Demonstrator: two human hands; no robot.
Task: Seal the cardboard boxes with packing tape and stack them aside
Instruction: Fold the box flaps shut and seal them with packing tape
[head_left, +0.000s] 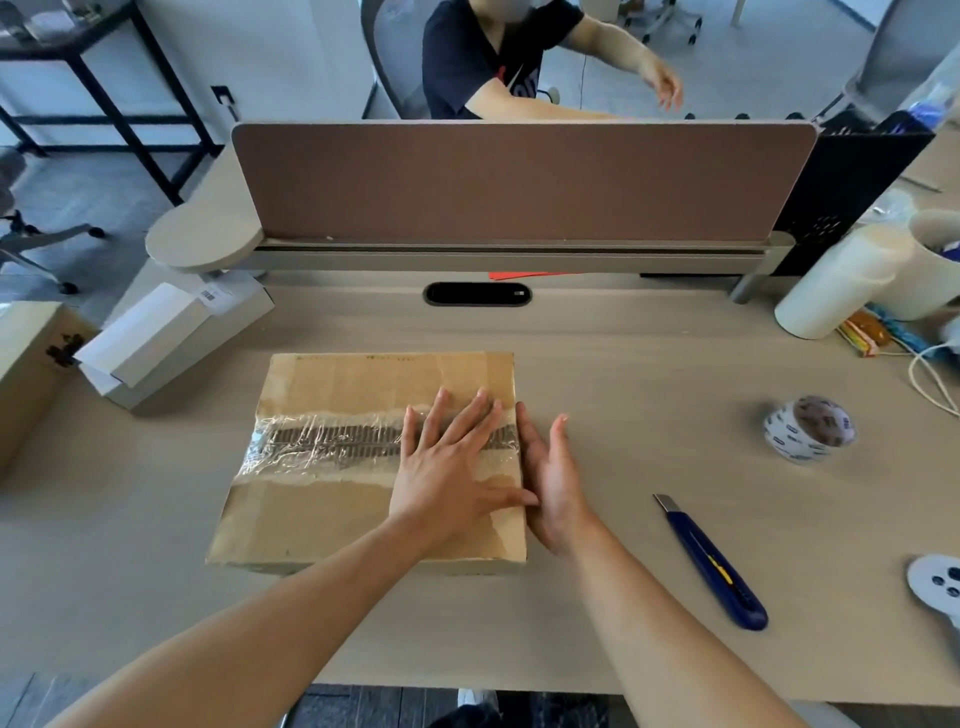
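Two hands work at one flat cardboard box (337, 519) lying mid-desk. Left hand (452, 467): palm down on the box top near its right edge, fingers straight and spread across the single strip of clear packing tape (317, 447) that runs left to right over the seam. Right hand (553, 483): held edgewise, fingers straight, pressed against the box's right side wall. The hands lie just beside each other and neither grips anything.

On the desk (623, 364), right of the box: one roll of printed packing tape (809, 428), standing well apart, and one blue utility knife (711, 564), nearer the front edge. One white controller (937, 582) shows partly at the right border. Left of the box: one white carton (171, 338), and one brown cardboard box (26, 374) at the desk's left end.

The box's near edge sits back from the desk's front edge. Desk surface shows between box and knife, between box and white carton, and behind the box up to the brown divider panel (519, 182).
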